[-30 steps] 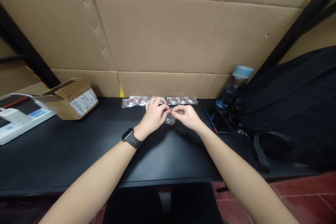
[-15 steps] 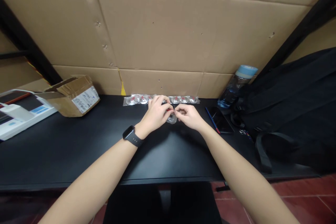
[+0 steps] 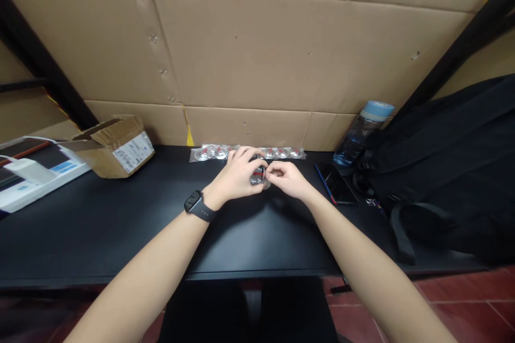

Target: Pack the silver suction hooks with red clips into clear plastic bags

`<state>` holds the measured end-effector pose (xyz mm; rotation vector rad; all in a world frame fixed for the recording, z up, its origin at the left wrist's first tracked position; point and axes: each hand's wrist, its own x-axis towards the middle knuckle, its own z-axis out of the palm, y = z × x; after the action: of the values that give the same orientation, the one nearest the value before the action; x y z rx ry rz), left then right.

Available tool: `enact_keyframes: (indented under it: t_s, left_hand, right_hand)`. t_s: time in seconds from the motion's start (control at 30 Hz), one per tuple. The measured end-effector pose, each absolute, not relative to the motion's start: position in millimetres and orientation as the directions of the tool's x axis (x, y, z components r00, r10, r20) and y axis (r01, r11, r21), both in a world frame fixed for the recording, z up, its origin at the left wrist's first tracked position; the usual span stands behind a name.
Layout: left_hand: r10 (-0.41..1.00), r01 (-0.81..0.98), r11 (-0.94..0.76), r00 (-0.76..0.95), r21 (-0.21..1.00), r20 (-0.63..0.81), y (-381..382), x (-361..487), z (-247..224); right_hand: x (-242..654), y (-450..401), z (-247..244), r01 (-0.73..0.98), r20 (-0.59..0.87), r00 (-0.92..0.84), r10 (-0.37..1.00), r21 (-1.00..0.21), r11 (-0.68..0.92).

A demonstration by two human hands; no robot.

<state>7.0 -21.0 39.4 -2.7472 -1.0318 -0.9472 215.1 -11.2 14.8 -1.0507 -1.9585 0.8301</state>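
Note:
A small clear plastic packet (image 3: 258, 173), with something shiny and a red mark inside, is between my two hands above the black desk. My left hand (image 3: 240, 174), with a dark watch on its wrist, curves around the packet, thumb below and fingers above. My right hand (image 3: 288, 178) pinches at the packet's right edge with thumb and forefinger. Its contents are partly hidden by my fingers. Just behind my hands lies a row of similar clear packets (image 3: 282, 153) holding round silvery pieces with red marks; my left hand covers the middle of the row.
An open cardboard box (image 3: 116, 150) and a white power strip (image 3: 44, 185) are at the left. To the right are a phone (image 3: 340, 185), a blue-and-red pen (image 3: 325, 183), a blue-lidded bottle (image 3: 360, 134) and a dark backpack (image 3: 450, 171). A cardboard wall (image 3: 249, 53) rises behind.
My left fingers have spread wider around the packet, thumb moving down, so more of its red mark shows. My right hand has stayed nearly in place, still pinching.

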Motion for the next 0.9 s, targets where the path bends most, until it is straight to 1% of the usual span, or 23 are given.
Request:
enact_keyframes:
  t_s: [0.23, 0.47, 0.67, 0.9]
  left_hand:
    - [0.575, 0.617, -0.773, 0.583, 0.148, 0.574, -19, 6, 41]
    - [0.596, 0.636, -0.755, 0.563, 0.162, 0.572, -22, 9, 45]
    - [0.63, 0.675, -0.71, 0.484, 0.198, 0.607, -19, 0, 49]
    - [0.63, 0.626, -0.748, 0.567, 0.219, 0.531, -17, -2, 44]
  right_hand:
    - [215, -11, 19, 0.386, 0.326, -0.389, 0.862, -0.792, 0.473]
    - [213, -12, 23, 0.333, 0.339, -0.388, 0.857, -0.815, 0.473]
    - [219, -11, 27, 0.301, 0.345, -0.354, 0.869, -0.838, 0.456]
    - [222, -11, 27, 0.304, 0.305, -0.369, 0.878, -0.853, 0.424]
